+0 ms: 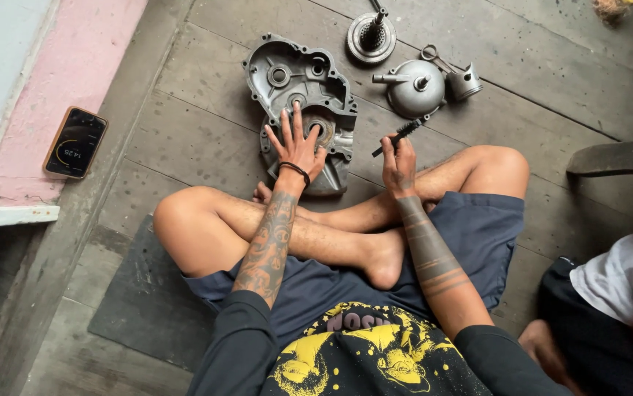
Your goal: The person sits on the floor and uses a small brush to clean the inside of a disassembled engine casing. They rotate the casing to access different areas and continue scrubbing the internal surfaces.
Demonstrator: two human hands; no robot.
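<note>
- One grey metal engine cover (298, 95) on the wooden floor.
- One dark, thin brush (399, 136).
- Two hands of the seated person: the left hand (296, 147) and the right hand (399, 167).
- One black wristband (295, 170).
- One round metal disc with an upright shaft (371, 35).
- One rounded metal housing (413, 86).
- One small metal piston (465, 82).
- One phone (75, 142), lit, on the pink ledge.
- One dark floor mat (140, 301).
- Two bare crossed legs and one foot sole in plain view.
- One other person (617, 308), partly in view at the right edge.
</note>
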